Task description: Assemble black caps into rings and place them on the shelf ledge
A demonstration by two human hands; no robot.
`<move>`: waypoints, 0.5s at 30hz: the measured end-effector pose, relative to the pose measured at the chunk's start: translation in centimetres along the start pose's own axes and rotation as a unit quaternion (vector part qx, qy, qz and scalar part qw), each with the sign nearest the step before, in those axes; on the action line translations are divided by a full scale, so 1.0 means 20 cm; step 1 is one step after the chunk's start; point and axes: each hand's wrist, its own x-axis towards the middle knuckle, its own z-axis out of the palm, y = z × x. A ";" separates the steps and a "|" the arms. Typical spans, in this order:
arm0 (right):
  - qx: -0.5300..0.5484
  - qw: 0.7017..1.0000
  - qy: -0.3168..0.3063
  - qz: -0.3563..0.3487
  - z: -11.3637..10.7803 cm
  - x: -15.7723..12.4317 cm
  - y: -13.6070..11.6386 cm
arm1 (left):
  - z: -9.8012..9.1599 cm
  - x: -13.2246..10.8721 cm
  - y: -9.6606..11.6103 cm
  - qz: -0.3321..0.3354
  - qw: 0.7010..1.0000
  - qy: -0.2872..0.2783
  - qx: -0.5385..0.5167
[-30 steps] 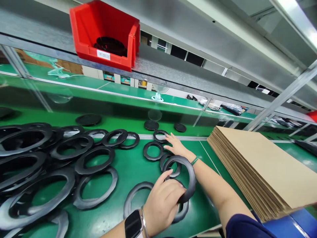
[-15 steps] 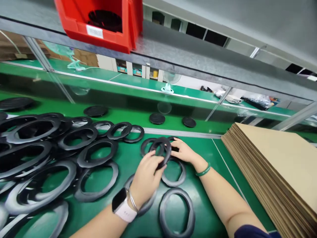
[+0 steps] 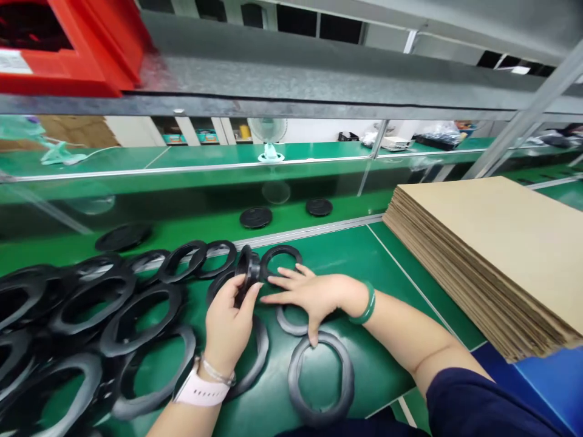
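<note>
Your left grip [image 3: 228, 318] pinches a ring [image 3: 249, 268] upright; your right grip [image 3: 316, 297] lies open and flat just beside it. The bin [image 3: 68, 54] label [image 3: 9, 60] is too blurred to read.

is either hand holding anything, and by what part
The left hand grips a small black ring by its rim. The right hand lies flat, holding nothing.

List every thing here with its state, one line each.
Left hand: fingers closed on small black rubber ring, held on edge.
Right hand: open, palm down over flat black rings.
Large black oval ring: lying flat on green belt.
Brown cardboard sheets: stacked flat.
Red plastic bin: on grey shelf.
</note>
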 end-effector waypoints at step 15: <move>-0.051 0.998 0.037 -0.010 -0.01 0.05 0.04 | 0.07 0.00 0.04 -0.058 0.989 -0.058 -0.122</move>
